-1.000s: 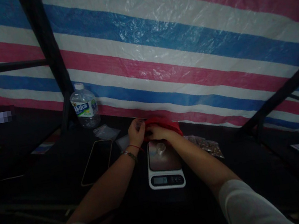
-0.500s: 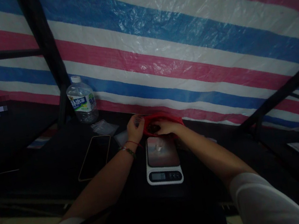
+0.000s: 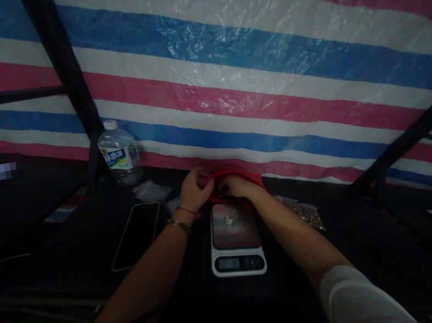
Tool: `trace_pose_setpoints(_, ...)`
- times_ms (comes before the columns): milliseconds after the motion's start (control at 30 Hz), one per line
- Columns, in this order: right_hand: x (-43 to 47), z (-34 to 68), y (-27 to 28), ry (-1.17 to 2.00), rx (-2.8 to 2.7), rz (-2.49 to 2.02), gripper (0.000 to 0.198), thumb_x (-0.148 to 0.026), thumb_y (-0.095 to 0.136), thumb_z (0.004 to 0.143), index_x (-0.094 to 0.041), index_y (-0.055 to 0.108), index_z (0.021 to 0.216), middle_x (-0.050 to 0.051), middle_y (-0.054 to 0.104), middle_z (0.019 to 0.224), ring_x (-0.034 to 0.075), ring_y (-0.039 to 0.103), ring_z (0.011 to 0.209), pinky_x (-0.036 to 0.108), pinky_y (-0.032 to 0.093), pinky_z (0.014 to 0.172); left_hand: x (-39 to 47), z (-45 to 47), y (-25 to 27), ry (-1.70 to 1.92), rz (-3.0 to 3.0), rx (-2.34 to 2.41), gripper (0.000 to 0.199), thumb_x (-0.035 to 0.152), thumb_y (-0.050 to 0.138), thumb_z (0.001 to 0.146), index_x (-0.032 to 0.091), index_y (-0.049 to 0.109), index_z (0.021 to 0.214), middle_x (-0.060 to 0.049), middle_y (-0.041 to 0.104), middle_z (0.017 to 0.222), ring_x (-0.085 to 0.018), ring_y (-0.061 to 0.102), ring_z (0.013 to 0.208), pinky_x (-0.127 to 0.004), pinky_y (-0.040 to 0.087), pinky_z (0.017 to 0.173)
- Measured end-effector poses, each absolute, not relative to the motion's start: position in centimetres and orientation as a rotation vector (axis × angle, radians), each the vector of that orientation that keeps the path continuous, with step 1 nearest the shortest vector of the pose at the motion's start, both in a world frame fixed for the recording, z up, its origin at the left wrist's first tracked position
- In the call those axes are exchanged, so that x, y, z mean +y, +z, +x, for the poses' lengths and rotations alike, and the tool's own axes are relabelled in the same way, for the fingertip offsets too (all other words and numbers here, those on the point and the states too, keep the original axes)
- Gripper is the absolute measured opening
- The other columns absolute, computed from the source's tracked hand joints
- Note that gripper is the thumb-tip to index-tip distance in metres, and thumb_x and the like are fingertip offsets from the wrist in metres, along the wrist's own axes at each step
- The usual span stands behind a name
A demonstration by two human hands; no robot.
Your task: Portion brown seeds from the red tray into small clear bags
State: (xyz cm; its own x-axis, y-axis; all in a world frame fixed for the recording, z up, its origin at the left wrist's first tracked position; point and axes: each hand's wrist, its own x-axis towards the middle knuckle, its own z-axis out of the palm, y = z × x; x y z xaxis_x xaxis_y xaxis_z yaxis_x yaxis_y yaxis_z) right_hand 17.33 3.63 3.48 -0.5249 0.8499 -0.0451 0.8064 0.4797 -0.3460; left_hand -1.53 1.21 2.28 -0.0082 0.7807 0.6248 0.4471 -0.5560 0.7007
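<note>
A red bag (image 3: 243, 174) lies on the dark table against the striped tarp, just behind a small white kitchen scale (image 3: 235, 239). My left hand (image 3: 193, 189) grips the bag's left edge with its fingers curled. My right hand (image 3: 236, 187) sits at the bag's opening, fingers bent into or over it; what they hold is hidden in the dim light. A small round object (image 3: 230, 214) rests on the scale's shiny plate. The scale's display (image 3: 228, 263) faces me.
A dark phone (image 3: 137, 242) lies left of the scale. A water bottle (image 3: 119, 155) stands by a black pole (image 3: 69, 87). Small clear bags (image 3: 153, 190) lie near it; a clear bag of brownish bits (image 3: 306, 212) lies to the right. A striped tarp (image 3: 265, 63) hangs behind.
The view shifted slightly. Both hands stayed at the red bag, working its opening; the left hand moved a little closer to the right one.
</note>
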Motion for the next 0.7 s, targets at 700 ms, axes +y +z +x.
trace_pose_setpoints(700,3.2,20.3,2.8,0.662,-2.281,-1.487,0.032,-0.005,0.06,0.074,-0.024,0.073,0.096,0.001,0.073,0.097,0.018,0.067,0.085,0.027,0.051,0.079,-4.2,-0.4,4.3,0.653,2.633,0.765,0.046,0.043,0.075,0.064,0.028,0.067,0.107,-0.005,0.069,0.104,-0.026,0.063,0.099,-0.035,0.046,0.089)
